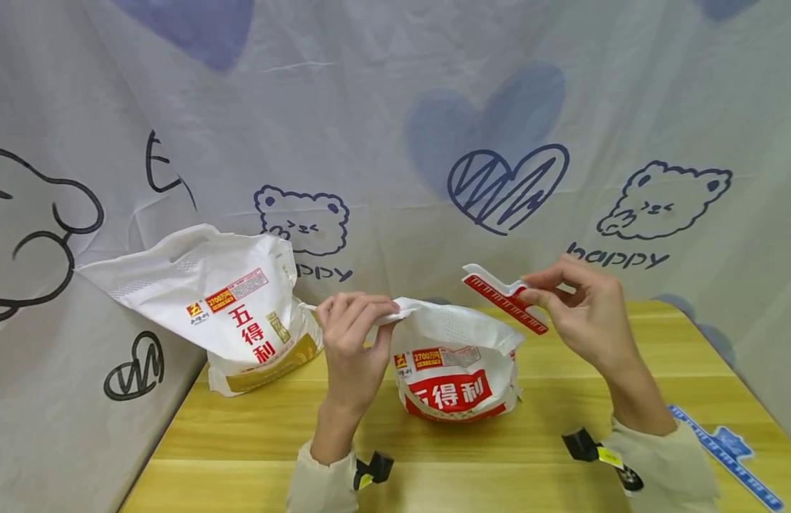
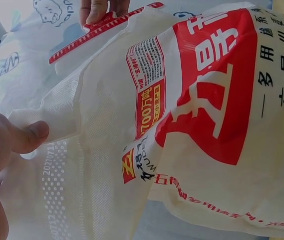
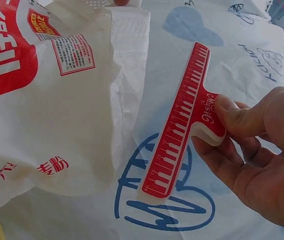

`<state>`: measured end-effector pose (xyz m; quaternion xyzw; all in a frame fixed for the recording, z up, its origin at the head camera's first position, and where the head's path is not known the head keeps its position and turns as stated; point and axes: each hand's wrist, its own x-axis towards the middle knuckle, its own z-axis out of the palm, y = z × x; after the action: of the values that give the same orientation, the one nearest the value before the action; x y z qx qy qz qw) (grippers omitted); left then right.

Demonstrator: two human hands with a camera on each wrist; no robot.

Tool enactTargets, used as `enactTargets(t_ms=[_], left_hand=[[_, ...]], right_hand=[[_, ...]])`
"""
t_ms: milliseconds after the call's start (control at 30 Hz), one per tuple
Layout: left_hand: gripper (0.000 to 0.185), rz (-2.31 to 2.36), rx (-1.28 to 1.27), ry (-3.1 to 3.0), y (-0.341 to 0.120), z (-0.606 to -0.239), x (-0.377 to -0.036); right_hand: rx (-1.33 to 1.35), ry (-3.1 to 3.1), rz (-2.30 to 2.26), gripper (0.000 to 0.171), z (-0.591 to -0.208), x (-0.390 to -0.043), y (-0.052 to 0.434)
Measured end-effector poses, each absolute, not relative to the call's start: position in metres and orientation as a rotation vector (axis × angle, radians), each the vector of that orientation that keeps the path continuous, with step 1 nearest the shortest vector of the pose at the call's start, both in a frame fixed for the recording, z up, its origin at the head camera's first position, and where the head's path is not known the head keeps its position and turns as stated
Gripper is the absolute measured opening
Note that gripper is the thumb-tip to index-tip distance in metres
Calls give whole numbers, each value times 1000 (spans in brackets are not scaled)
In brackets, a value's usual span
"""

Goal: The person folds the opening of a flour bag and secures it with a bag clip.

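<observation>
The red-printed bag sits on the table, likely heavy below, soft above, best held by its top edge, which the left hand pinches; right of it, the right hand pinches a red clip.

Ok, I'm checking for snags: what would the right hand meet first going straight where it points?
With its red piano-key clip leading, the right hand would probably meet the red-labelled flour bag; depth is unclear.
</observation>
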<state>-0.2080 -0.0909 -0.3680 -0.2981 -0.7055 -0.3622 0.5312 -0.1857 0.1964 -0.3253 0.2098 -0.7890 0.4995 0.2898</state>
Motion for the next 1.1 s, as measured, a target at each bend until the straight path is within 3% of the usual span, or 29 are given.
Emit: enactTargets(t_ms=[1100], left_hand=[[18,-936,-674,-1699,-89,-368,-203]], right_hand=[[755,-2256,1308,21,-331,-192,170]])
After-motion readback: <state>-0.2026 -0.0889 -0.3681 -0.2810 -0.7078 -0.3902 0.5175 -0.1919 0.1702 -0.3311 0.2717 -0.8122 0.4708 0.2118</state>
